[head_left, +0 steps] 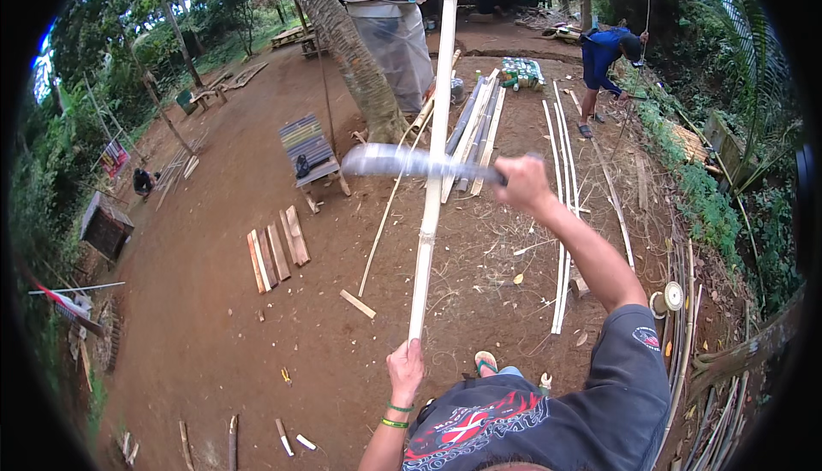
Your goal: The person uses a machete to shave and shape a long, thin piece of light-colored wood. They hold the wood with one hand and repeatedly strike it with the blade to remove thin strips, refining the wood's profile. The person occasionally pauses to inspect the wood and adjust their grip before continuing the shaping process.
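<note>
My left hand (405,372) is closed round the near end of a long, pale split bamboo pole (423,270), which slants up and away past the top of the view. A machete (384,160) is gripped by its dark handle in my right hand (522,185), at arm's length. Its broad blade, smeared by motion, points left and crosses the pole's line well above my left hand. Whether blade and bamboo touch, I cannot tell.
Long bamboo strips (561,240) lie on the dirt to the right. Behind the pole are more bamboo lengths (486,133), a tree trunk (347,51) and a slatted chair (309,150). Short boards (278,253) lie left. A person in blue (606,56) bends at the far right.
</note>
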`<state>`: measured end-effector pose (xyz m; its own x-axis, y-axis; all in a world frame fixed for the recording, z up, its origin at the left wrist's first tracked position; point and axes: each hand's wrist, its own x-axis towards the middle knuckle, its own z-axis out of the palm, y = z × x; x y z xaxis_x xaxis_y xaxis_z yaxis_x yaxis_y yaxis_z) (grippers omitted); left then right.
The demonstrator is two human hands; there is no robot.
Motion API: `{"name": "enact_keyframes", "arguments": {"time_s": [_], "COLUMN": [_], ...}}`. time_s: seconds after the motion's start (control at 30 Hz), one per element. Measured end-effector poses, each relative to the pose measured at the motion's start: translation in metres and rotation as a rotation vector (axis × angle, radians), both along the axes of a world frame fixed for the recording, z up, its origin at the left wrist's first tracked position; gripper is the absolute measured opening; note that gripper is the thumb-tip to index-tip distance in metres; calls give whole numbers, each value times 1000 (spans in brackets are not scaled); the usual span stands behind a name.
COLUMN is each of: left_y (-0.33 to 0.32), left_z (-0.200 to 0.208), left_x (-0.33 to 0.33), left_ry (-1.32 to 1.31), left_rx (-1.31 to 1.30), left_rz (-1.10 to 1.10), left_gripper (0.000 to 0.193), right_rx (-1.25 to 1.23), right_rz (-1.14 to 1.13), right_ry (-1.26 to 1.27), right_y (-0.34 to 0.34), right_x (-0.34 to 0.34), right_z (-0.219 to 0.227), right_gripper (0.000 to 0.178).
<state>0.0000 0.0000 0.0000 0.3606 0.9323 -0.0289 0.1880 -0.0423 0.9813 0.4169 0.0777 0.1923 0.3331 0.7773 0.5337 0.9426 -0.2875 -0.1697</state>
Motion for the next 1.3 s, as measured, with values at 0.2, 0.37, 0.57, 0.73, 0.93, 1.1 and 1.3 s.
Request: {"name": "enact_keyframes", "arguments": {"time_s": [0.2, 0.37, 0.57, 0.73, 0.93, 1.1, 1.3], "left_y": [-9, -7, 4, -17, -17, -29, -47], "left_z": [-14, -23, -25, -33, -42, -31, -56], "left_x": [20, 25, 25, 29, 45, 49, 48], "left_ry": [23, 20, 111, 128, 105, 123, 277], "left_rx": [-8, 53, 171, 108, 61, 80, 106], "left_rz": [32, 106, 192, 207, 259, 284, 195], "left_gripper": [50, 51, 51, 52, 52, 53, 54], "right_rx": [168, -112, 43, 236, -89, -26, 118], "right_rz": [108, 584, 606, 63, 504, 601, -251], "right_ry": [29, -383, -555, -262, -236, -395, -273], "right_y": [-12, -42, 13, 36, 12, 29, 67], "right_x": [28, -46, 43, 123, 37, 61, 243], "right_z": [14, -43, -5, 49, -23, -25, 77], "right_gripper": [26, 20, 18, 36, 21, 20, 25]}}
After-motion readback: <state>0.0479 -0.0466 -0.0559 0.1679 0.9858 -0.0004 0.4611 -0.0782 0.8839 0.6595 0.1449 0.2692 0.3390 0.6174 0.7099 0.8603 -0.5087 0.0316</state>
